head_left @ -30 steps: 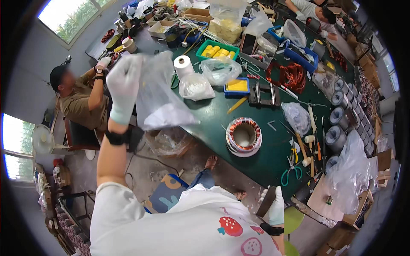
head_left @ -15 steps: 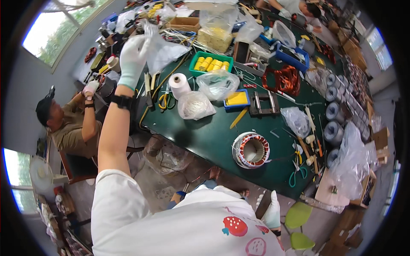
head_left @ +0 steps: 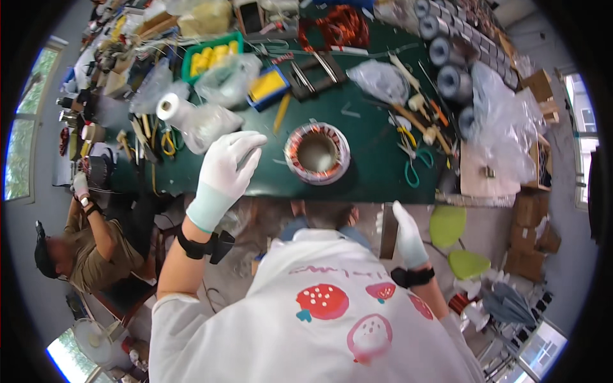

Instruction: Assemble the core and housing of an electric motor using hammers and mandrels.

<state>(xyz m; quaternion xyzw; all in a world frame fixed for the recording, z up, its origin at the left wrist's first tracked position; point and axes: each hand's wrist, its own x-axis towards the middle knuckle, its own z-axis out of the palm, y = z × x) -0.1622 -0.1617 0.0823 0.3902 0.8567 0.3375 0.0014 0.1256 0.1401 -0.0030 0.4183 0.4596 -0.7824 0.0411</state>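
My left hand (head_left: 228,171), in a white glove with a pale green cuff, is held above the near edge of the table. Its fingers are stretched out, with the thumb apart and nothing held. To its right stands a motor stator (head_left: 343,156), a pale ring with copper windings and white lacing around its bore. Below the table's front edge, my gloved right hand (head_left: 410,239) grips a dark flat bar (head_left: 387,233), thumb on one side and fingertips on the other. Nearest to my left hand are a white thread cone (head_left: 171,107) and a clear bag of white pieces (head_left: 211,127).
Scissors (head_left: 412,167) and mallets (head_left: 421,121) lie on the green table (head_left: 377,159) at right. Farther back are a blue tray (head_left: 267,88), a green bin (head_left: 214,56) and copper coils (head_left: 341,29). A co-worker (head_left: 105,249) sits at left; green chairs (head_left: 447,223) stand at right.
My left hand has come back from the clear plastic bag at the far left toward the stator. My right hand still holds the dark bar. The view has shifted.
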